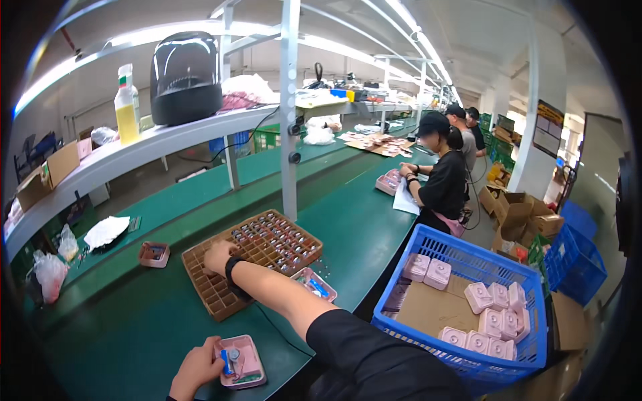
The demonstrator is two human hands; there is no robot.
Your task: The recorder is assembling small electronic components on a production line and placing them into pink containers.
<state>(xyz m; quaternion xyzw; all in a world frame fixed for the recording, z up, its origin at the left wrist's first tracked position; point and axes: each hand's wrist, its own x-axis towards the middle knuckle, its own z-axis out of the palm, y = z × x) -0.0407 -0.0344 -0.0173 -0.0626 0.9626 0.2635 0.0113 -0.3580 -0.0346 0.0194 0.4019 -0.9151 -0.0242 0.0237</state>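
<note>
Near the bottom edge, my left hand (pixel 195 367) grips the left side of a pink plastic case (pixel 253 354), open at the top. Inside it show a blue cylindrical part and a small round metal part. My right hand (pixel 219 258), with a black band at the wrist, reaches into the left side of a brown divided tray (pixel 224 304). Its fingers curl down into the cells; whatever they pinch is hidden. Small round metallic parts fill many cells toward the tray's right, while the cells around my hand look bare.
A second pink case (pixel 314 284) sits partly behind my forearm, another (pixel 154 254) left of the tray. At right stands a blue crate (pixel 461 237) with several pink cases on cardboard. A shelf post (pixel 289 113) rises behind the tray. A co-worker (pixel 441 164) works farther along the bench.
</note>
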